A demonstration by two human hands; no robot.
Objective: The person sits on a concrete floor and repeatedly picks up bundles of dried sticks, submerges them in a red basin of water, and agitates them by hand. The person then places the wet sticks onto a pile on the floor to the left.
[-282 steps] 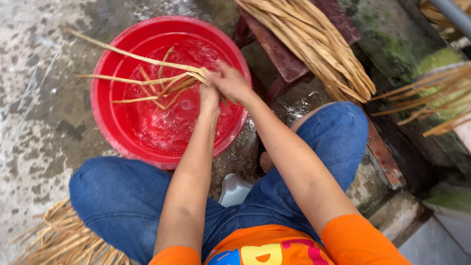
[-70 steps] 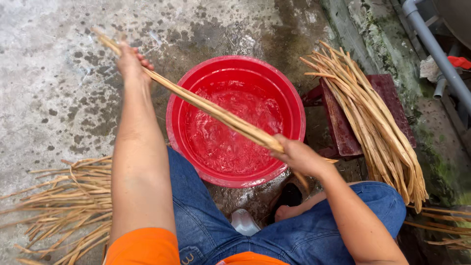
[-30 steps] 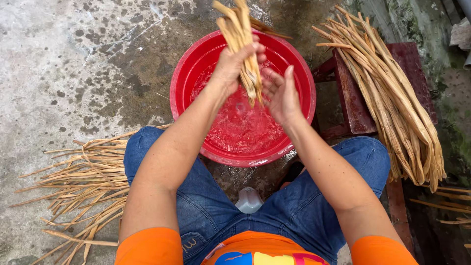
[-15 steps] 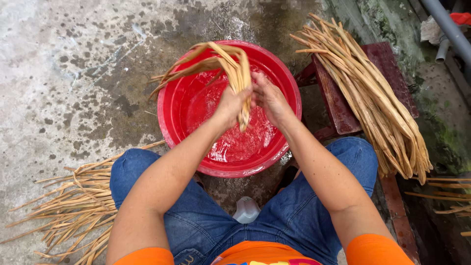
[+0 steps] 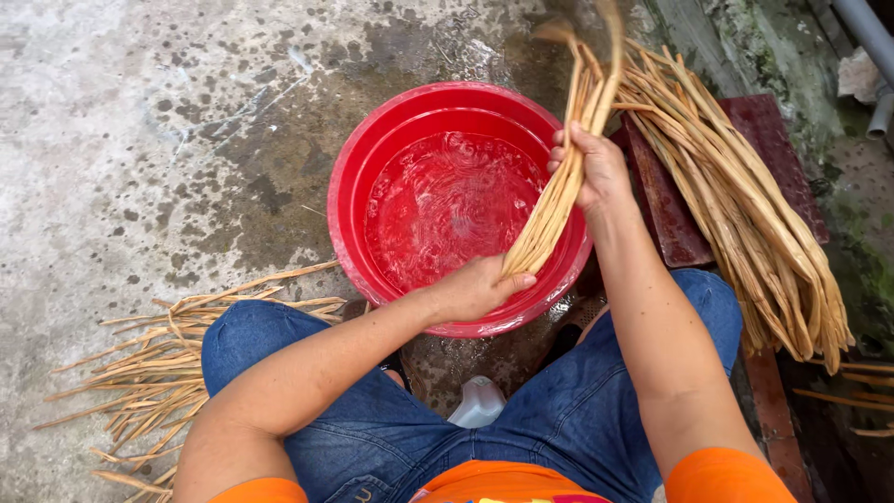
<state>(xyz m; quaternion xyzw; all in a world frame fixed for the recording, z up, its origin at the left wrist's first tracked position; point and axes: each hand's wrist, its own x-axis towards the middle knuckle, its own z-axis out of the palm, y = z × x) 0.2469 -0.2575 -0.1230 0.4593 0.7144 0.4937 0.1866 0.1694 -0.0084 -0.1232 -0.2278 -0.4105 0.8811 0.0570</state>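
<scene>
A bundle of long tan cane strips (image 5: 566, 177) is held over the right side of a red basin (image 5: 372, 168) full of water. My left hand (image 5: 477, 287) grips the bundle's lower end near the basin's front rim. Higher up, my right hand (image 5: 596, 169) is closed around its middle, above the basin's right rim. The bundle's top bends over near the frame's upper edge.
A thick pile of wet strips (image 5: 745, 205) lies on a dark red board (image 5: 670, 196) to the right. Dry strips (image 5: 168, 363) are scattered on the wet concrete at left, by my knee. A white bottle (image 5: 480, 402) stands between my legs.
The loose, splayed strips have been gathered into one tight bundle and swung to the basin's right side. My hands have separated along it, the left low and the right higher.
</scene>
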